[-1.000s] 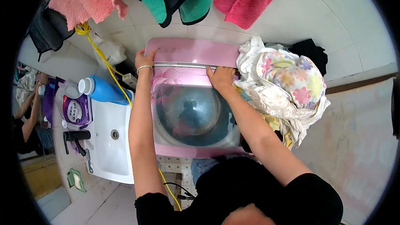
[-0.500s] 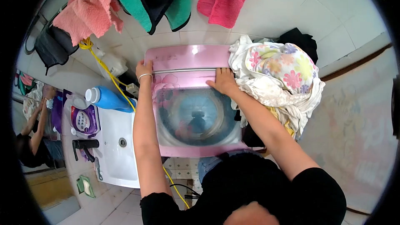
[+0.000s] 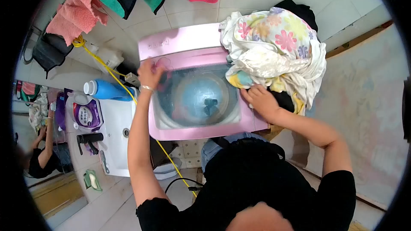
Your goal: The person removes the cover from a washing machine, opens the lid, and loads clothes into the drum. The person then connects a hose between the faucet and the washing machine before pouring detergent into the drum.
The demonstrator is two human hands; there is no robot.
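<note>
1. Head view: the washer (image 3: 201, 134) sits around the center of the frame, glossy pink all round.
2. Its lid (image 3: 173, 102) is see-through and kinda smoky blue, with a paler round patch in the middle and pink flowers printed at the upper left.
3. Paler pink panel (image 3: 188, 39) along the top, small markings at its left end.
4. Left hand (image 3: 150, 75), by the lid's upper left corner: fingers bent, can't tell if it's gripping.
5. Right hand (image 3: 262, 104), right of center: fingers loosely out against the clothes (image 3: 284, 66), can't tell if it's pinching any.
</note>
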